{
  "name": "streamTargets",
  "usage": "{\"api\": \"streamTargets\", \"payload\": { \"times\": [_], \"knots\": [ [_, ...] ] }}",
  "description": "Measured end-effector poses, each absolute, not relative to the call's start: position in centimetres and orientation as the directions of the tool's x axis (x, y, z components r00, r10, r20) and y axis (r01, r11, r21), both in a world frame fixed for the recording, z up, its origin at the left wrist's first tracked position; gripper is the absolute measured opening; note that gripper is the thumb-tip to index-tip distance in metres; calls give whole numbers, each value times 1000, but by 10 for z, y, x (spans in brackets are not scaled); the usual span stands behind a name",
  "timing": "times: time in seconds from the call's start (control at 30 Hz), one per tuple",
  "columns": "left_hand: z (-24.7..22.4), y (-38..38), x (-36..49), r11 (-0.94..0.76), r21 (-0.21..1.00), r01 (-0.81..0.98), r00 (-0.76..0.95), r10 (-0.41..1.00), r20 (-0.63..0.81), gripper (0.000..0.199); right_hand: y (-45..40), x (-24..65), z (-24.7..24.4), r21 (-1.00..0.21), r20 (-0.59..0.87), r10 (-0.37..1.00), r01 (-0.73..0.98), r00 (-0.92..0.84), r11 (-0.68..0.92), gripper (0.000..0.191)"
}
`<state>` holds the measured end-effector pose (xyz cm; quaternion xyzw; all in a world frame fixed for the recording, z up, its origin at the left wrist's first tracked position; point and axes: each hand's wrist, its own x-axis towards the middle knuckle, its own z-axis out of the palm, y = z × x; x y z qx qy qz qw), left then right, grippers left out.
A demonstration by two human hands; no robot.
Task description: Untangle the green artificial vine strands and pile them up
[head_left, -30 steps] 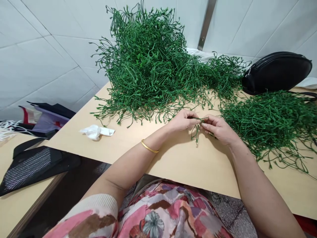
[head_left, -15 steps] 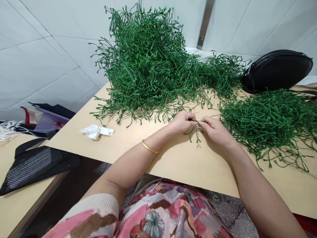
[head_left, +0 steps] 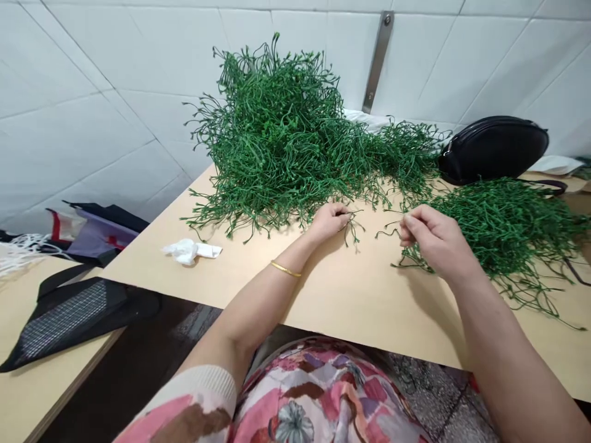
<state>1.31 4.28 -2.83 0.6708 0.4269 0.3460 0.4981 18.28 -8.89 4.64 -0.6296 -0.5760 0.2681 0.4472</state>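
My left hand (head_left: 330, 221) is closed on a few thin green plant stems (head_left: 354, 232), whose forked tips stick out to the right of the fingers. To its right, my right hand (head_left: 430, 237) is pinched, and a green plant stem (head_left: 388, 234) pokes out leftward from its fingertips. The two hands are apart, both just above the table (head_left: 351, 295). Behind my left hand rises a large tangled heap of green stems (head_left: 281, 135). A smaller pile of stems (head_left: 503, 227) lies beyond and to the right of my right hand.
A black bag (head_left: 494, 151) stands at the back right near the tiled wall. Crumpled white tissue (head_left: 187, 251) lies on the table's left. Off to the left, a second table holds a black mesh item (head_left: 69, 314) and white strands (head_left: 30, 249). A metal strip (head_left: 378, 61) is fixed to the wall.
My hands were together at the stems; now my right hand has moved away to the right, toward the smaller pile. My left hand keeps its stems. The view has tilted up slightly.
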Motion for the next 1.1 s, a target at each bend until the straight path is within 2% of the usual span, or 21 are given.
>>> {"api": "streamTargets", "payload": {
  "times": [0.1, 0.2, 0.33, 0.5, 0.67, 0.83, 0.97, 1.1],
  "knots": [
    [-26, 30, 15, -143, 985, 98, 482, 872, 79, 14, -64, 184, 31, -969, 47, 977, 249, 207, -6, 33],
    [-24, 25, 17, -137, 990, 42, 484, 869, 100, 18, -43, 178, 10, -992, -52, 975, 100, 215, -75, 42],
    [-28, 30, 18, -136, 991, 13, 504, 856, 111, 19, -33, 161, -5, -990, -103, 974, 77, 202, -121, 45],
    [-33, 36, 19, -123, 992, 8, 547, 831, 98, 13, -27, 149, -7, -995, -95, 970, 17, 223, -101, 36],
    [-32, 35, 21, -222, 969, 103, 430, 889, 158, 11, -24, 160, -8, -992, -127, 948, -30, 292, -123, 30],
    [-30, 30, 22, -354, 907, 229, 416, 878, 238, 14, -28, 169, -12, -983, -179, 955, -86, 236, -163, 29],
    [-28, 26, 23, -344, 925, 163, 462, 855, 237, 14, -30, 170, -12, -980, -176, 969, -119, 171, -157, 35],
    [-28, 24, 24, -311, 939, 143, 483, 851, 208, 16, -32, 169, -12, -980, -149, 985, -149, 88, -135, 33]
  ]
}}
